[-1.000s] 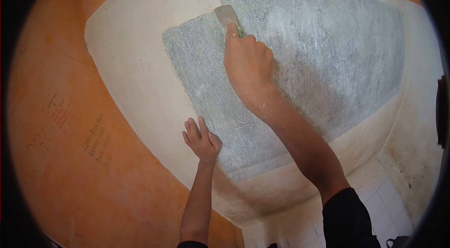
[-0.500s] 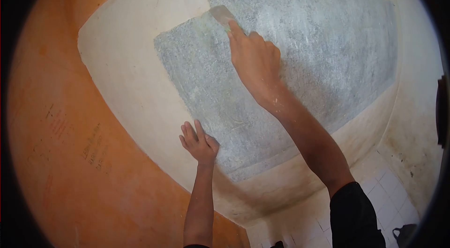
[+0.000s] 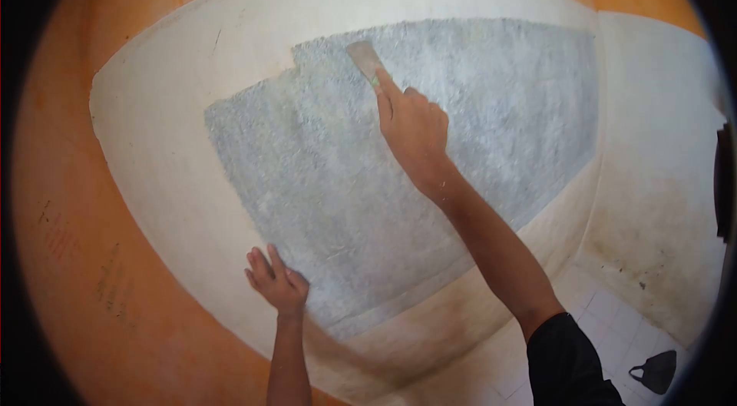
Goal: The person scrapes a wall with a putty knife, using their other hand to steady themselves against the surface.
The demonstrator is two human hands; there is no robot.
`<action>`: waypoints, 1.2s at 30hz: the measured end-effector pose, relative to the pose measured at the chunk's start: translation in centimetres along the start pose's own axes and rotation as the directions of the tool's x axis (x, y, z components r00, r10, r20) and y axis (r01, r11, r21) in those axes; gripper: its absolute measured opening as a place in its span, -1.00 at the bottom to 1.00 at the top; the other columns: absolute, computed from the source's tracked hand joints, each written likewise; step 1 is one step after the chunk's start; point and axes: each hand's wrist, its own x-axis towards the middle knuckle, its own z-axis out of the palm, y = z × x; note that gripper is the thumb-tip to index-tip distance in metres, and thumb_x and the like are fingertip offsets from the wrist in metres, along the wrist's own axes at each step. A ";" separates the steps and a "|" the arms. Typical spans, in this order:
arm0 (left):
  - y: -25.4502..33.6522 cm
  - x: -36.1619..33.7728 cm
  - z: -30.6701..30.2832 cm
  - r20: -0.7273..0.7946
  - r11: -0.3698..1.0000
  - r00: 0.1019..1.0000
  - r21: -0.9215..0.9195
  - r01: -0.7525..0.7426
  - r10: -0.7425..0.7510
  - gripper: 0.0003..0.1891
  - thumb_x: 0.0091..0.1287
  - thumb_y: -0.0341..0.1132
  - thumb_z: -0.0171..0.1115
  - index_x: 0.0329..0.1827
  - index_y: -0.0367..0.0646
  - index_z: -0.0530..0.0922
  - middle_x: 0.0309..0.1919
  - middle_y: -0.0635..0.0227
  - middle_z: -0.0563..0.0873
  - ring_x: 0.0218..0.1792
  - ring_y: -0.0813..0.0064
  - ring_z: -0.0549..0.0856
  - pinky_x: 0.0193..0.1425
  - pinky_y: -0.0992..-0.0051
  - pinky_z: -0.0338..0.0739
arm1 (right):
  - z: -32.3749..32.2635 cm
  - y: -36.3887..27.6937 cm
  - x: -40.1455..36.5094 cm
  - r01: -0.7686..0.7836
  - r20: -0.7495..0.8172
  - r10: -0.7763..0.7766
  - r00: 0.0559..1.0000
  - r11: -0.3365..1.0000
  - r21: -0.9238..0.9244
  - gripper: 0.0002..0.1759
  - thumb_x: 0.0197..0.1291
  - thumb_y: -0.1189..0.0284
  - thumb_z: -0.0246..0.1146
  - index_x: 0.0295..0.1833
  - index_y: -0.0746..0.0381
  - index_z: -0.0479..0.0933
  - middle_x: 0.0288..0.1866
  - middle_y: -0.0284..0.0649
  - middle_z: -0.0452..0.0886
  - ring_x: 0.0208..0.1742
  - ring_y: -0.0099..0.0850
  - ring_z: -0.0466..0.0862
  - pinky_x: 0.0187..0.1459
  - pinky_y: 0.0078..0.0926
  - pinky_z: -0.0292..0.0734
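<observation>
A putty knife with a broad flat blade is in my right hand, whose index finger lies along the handle. The blade lies against the upper part of a grey, rough patch on the wall. Lower on the left, my left hand rests with fingers spread at the patch's lower left edge, holding nothing. Cream-white paint surrounds the grey area.
Orange wall borders the white area at the left and top, with faint writing at lower left. A white side wall meets it at right. A dark bag-like item lies on the tiled floor.
The camera view has shifted, so the wall appears lower and further left. My right hand has moved the blade rightward from the patch's stepped upper-left edge. My left hand stays at the patch's edge.
</observation>
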 end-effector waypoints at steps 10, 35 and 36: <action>0.4 0.4 0.0 0.023 1.000 1.000 0.012 -0.010 0.009 -0.41 0.37 -0.32 -0.11 0.49 -0.23 0.43 0.55 -0.04 0.29 0.59 0.00 0.22 0.64 -0.04 -0.12 | -0.3 0.3 -4.0 0.068 0.194 -0.083 0.977 0.994 0.082 -0.53 0.57 0.14 0.02 0.46 0.03 0.43 -0.56 -0.13 0.55 -0.66 -0.24 0.54 -0.58 -0.31 0.46; 0.1 0.3 -0.2 0.021 0.999 1.000 0.036 -0.014 0.013 -0.41 0.32 -0.31 -0.02 0.46 -0.20 0.48 0.50 -0.07 0.36 0.57 0.01 0.27 0.64 -0.01 -0.09 | 0.3 -9.3 -4.5 0.139 0.107 -0.143 0.984 0.989 0.046 -0.71 0.46 0.34 0.15 0.18 0.21 0.56 -0.45 0.01 0.68 -0.41 -0.13 0.78 -0.50 -0.24 0.62; 0.0 0.3 -0.2 0.015 0.999 1.000 0.028 -0.020 0.019 -0.41 0.32 -0.31 -0.02 0.45 -0.20 0.49 0.50 -0.07 0.36 0.56 0.01 0.27 0.64 -0.01 -0.09 | -0.3 -9.0 -4.1 0.142 0.114 -0.147 0.983 0.989 0.050 -0.71 0.46 0.34 0.15 0.18 0.21 0.56 -0.45 0.01 0.68 -0.41 -0.13 0.78 -0.50 -0.24 0.62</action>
